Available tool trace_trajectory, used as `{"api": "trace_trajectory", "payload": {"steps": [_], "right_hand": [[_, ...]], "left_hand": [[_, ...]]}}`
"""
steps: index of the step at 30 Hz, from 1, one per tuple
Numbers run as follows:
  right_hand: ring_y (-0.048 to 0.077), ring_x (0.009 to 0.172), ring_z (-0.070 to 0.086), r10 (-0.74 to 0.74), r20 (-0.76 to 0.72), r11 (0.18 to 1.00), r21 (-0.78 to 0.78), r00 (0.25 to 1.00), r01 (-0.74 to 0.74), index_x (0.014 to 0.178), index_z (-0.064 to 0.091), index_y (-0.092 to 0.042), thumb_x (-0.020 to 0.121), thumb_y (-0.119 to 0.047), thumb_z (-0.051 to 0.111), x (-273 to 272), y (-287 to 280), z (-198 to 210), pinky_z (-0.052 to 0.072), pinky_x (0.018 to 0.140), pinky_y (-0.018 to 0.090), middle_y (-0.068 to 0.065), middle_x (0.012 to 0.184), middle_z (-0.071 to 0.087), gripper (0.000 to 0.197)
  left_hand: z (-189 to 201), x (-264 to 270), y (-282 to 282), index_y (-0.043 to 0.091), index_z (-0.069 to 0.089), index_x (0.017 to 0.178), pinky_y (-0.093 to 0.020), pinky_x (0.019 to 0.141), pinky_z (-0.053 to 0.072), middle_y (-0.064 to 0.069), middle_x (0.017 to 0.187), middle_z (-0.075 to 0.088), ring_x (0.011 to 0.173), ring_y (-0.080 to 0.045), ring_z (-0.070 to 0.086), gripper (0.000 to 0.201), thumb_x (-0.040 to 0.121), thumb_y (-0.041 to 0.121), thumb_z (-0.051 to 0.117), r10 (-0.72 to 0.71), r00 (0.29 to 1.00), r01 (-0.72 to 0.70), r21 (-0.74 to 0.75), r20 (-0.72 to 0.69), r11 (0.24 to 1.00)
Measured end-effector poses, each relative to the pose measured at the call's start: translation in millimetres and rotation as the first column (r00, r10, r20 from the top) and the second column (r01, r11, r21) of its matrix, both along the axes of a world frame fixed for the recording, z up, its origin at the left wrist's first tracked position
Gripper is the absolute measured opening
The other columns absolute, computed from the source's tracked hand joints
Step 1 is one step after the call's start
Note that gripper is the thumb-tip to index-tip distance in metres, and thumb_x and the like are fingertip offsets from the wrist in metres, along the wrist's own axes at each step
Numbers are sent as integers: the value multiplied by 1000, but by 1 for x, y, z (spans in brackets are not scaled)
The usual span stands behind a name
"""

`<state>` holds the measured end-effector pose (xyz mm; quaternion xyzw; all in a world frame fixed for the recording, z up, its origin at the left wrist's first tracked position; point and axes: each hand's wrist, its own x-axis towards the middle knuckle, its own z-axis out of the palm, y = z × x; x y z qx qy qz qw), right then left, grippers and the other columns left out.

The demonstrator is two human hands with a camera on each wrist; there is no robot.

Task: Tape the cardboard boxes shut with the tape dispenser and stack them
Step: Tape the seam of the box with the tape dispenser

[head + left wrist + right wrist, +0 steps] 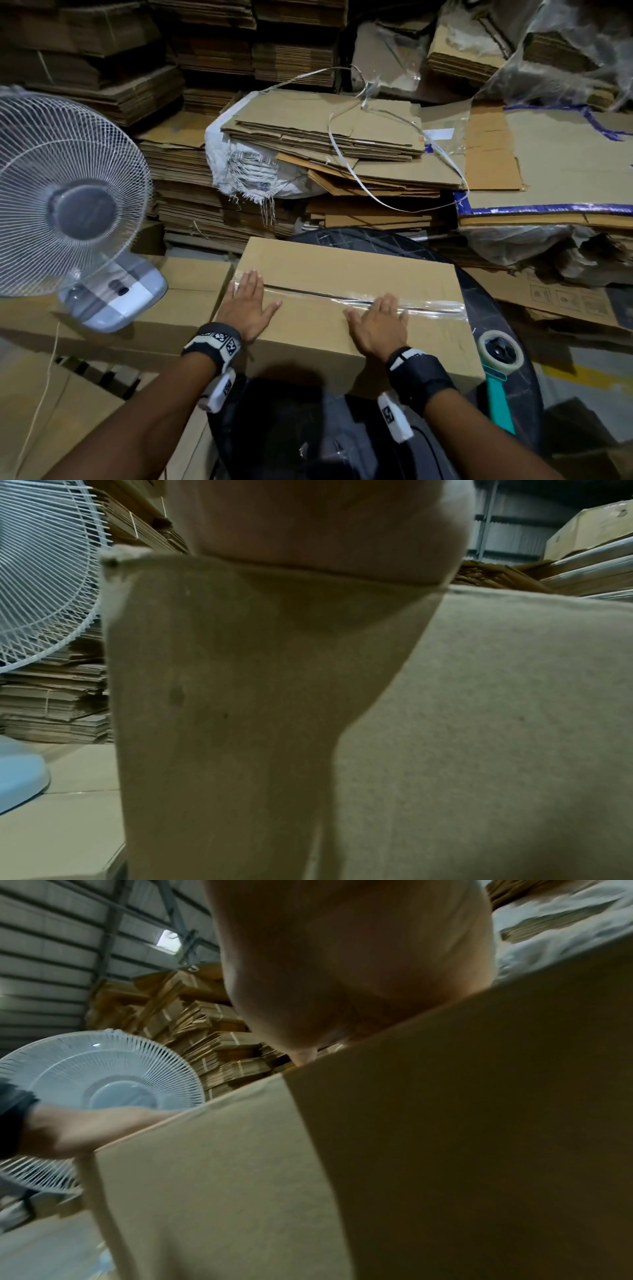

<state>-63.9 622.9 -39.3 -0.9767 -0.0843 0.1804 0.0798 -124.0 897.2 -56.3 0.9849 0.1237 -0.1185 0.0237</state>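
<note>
A closed cardboard box [322, 329] lies in front of me, with clear tape [394, 303] along its centre seam. My left hand [246, 303] rests flat on the left end of the seam, fingers straight. My right hand [378, 322] presses flat on the tape further right. The tape dispenser [500, 363], teal-handled with a roll on it, lies to the right of the box on a dark round surface [486, 298]. In the left wrist view the palm [325, 526] sits on the box's top edge [274, 696]. The right wrist view shows the palm [352, 961] on the box [445, 1150].
A white fan [65, 192] stands on another cardboard box [185, 308] at the left, close to my left hand. Piles of flattened cardboard [325, 144] and plastic strapping [404, 137] fill the background. More flat cardboard [565, 164] lies at the right.
</note>
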Motion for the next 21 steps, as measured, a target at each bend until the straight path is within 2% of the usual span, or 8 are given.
{"api": "trace_trajectory", "payload": {"steps": [4, 8, 11, 13, 15, 17, 19, 21], "right_hand": [[30, 155, -5, 227, -3, 974, 4, 974, -227, 159, 7, -2, 100, -65, 14, -12, 60, -3, -2, 124, 50, 18, 167, -3, 87], [27, 155, -10, 267, -19, 964, 3, 963, -267, 159, 0, -3, 100, -67, 12, -18, 69, -10, -3, 124, 48, 14, 167, -9, 88], [24, 155, -10, 172, -24, 985, -17, 985, -172, 159, -1, -6, 98, -69, 9, -7, 25, -14, -3, 124, 50, 10, 167, -11, 88], [21, 154, -11, 97, -24, 995, -28, 995, -97, 160, -1, -9, 97, -70, 8, 0, -4, -13, -5, 121, 55, 5, 167, -13, 88], [21, 154, -12, 14, -25, 999, -32, 1000, -14, 160, -2, -12, 96, -72, 7, 5, -28, -11, -8, 119, 60, 3, 166, -15, 89], [23, 154, -12, -110, 11, 991, -69, 994, 111, 160, -2, -10, 95, -72, 6, 12, -54, -11, -7, 119, 62, 7, 167, -14, 90], [26, 155, -8, -220, 99, 969, -92, 970, 229, 160, 2, -8, 96, -70, 7, 19, -85, -9, -2, 120, 63, 10, 168, -7, 89], [32, 154, 5, -283, 153, 957, -18, 947, 289, 159, 10, -8, 100, -64, 16, 22, -113, -7, 10, 119, 61, 11, 168, 1, 81]], "left_hand": [[1, 1, 0, 9, -5, 159, -42, 123, -8, -8, 166, -14, 153, -20, -14, 80, 101, 62, 8, 7, 1000, -7, 1, -30, 1000], [1, 2, 1, 10, -6, 159, -43, 123, -8, -8, 166, -16, 153, -20, -15, 80, 101, 62, 7, -4, 999, 3, -9, -50, 1000], [0, 3, -1, 10, -6, 159, -43, 124, -7, -7, 166, -16, 153, -20, -15, 79, 101, 62, 6, -16, 999, 16, -3, -39, 1000], [-4, 3, -1, 10, -5, 159, -44, 124, -7, -8, 166, -15, 153, -22, -15, 81, 100, 63, 6, -5, 1000, 5, 6, -4, 1000], [-7, 2, 0, 10, -4, 159, -46, 123, -5, -11, 166, -13, 153, -29, -15, 83, 98, 66, 7, 52, 997, -53, 7, 48, 999], [-7, 1, 1, 8, -3, 159, -48, 123, -1, -15, 166, -12, 153, -34, -13, 87, 98, 68, 9, 135, 987, -134, -20, 85, 991], [-6, 2, 0, 6, -2, 158, -47, 123, 4, -16, 166, -10, 153, -36, -6, 88, 98, 68, 13, 182, 978, -176, -67, 103, 982], [-4, 4, 2, 4, 2, 159, -45, 122, 15, -16, 167, -5, 152, -36, 9, 86, 101, 64, 21, 215, 967, -198, -127, 137, 972]]}}
